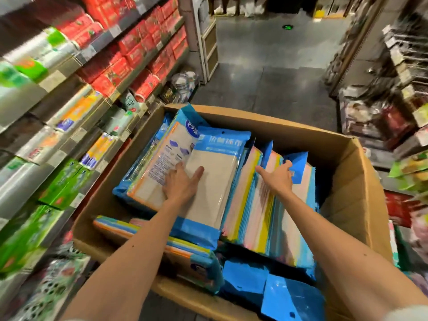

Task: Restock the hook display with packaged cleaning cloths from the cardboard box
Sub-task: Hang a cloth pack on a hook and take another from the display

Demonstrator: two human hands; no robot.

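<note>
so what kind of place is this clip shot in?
Most likely a retail store aisle: shelves of packaged goods with price labels on the left, blurred merchandise racks on the right, and a cardboard box of packaged cleaning cloths between them.

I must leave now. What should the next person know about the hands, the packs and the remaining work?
Left hand: open, flat on the top beige pack in the cardboard box.
Right hand: open, touching the upright coloured packs.
Done: no pack is held yet.
Left: lift packs out and hang them; the hook display is too blurred to identify.
</note>
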